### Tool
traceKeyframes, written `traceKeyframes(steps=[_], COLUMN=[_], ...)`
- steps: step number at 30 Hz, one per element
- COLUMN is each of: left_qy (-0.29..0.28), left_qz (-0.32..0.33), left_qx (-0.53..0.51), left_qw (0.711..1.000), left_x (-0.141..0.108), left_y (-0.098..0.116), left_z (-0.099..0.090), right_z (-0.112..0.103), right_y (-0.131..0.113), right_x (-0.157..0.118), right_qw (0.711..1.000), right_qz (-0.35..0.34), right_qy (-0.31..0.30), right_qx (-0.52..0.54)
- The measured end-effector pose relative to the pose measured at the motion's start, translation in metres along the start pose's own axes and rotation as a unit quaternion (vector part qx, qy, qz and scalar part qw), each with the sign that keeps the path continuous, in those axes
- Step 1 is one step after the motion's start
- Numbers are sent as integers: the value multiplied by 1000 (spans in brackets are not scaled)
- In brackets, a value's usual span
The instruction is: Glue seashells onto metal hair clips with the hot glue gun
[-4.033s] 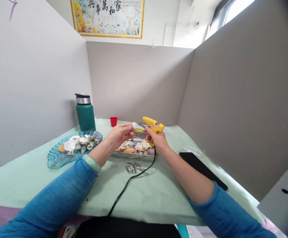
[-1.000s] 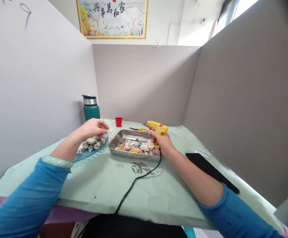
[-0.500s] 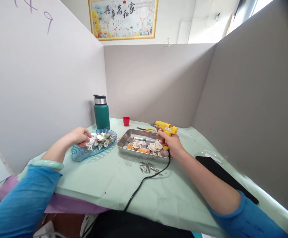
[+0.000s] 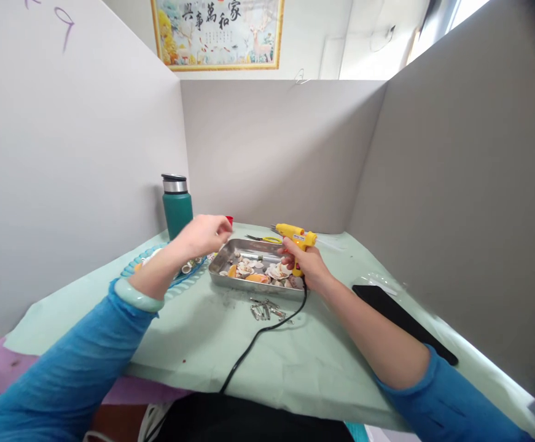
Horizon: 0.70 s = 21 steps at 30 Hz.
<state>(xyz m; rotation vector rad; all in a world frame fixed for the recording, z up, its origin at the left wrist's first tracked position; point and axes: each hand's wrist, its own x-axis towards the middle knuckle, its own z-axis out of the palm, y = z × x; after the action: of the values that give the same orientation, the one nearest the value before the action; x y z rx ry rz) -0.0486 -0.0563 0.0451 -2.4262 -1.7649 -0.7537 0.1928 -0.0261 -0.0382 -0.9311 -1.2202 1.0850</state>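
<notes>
Running nearest over the pale green surface, a thin black cord passes silver metal clips. Beyond, a rectangular silver metal tray holds white and orange shells. The right hand wraps around a yellow plastic glue gun above the tray's right end; the left hand hangs near its left corner, fingers curled, whether pinching anything unclear.

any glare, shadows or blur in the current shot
Head view: the window at top right is washed out to white; a soft-edged shadow slants across the back panel; also in the head view, the top right corner falls to black, and the left hand looks softer than the yellow glue gun.
</notes>
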Motion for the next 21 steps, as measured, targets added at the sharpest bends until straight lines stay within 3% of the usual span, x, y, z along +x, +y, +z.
traceKeyframes(steps=[2, 5, 11, 13, 18, 21], left_qy=[-59, -154, -259, -241, -86, -99], left_qz=[57, 93, 94, 100, 39, 45], left_qx=[55, 114, 89, 109, 188, 143], left_qw=[995, 977, 957, 959, 978, 984], left_x=[7, 14, 26, 30, 46, 61], left_y=[18, 32, 30, 28, 27, 31], left_z=[18, 43, 74, 82, 85, 77], right_z=[0, 0, -3, -3, -3, -2], right_y=[-1, -1, 2, 3, 0, -3], right_x=[0, 0, 3, 3, 4, 3], right_qw=[1000, 999, 998, 998, 999, 999], right_qz=[22, 35, 17, 18, 21, 30], right_qy=[-7, -29, -55, -48, -25, -21], right_qx=[10, 11, 17, 21, 33, 34])
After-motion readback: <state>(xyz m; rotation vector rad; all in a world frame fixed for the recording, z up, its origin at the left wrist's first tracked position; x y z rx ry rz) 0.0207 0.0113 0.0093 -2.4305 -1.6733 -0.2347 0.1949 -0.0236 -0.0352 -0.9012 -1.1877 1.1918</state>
